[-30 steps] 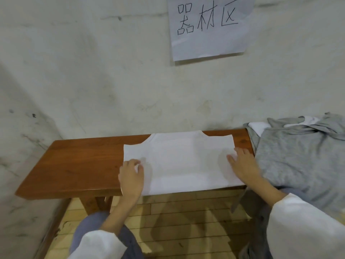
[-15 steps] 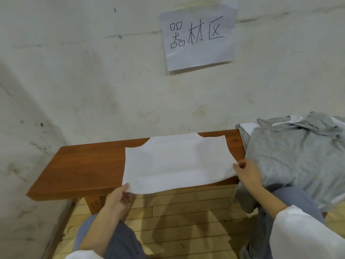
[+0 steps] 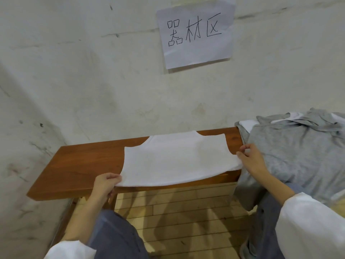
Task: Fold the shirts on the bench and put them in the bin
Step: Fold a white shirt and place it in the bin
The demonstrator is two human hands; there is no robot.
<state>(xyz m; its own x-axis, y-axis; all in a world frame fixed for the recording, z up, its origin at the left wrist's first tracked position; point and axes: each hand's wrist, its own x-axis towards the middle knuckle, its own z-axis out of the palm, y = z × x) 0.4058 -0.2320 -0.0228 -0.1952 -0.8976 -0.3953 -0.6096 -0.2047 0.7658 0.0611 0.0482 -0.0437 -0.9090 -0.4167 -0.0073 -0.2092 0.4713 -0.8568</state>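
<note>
A white, partly folded cotton shirt lay spread across the long brown wooden bench, neckline toward the wall and near edge past the front lip. A crumpled heap of grey shirts covered the bench's right end.

On the wooden bench: a flat white shirt at the middle, a grey shirt heap over the right end.

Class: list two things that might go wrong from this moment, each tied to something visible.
1. The white shirt overhangs the front of the bench; lifted unevenly by the left hand and right hand, it might slide to the floor.
2. The grey shirt pile lies against the right hand and may get dragged along.
</note>
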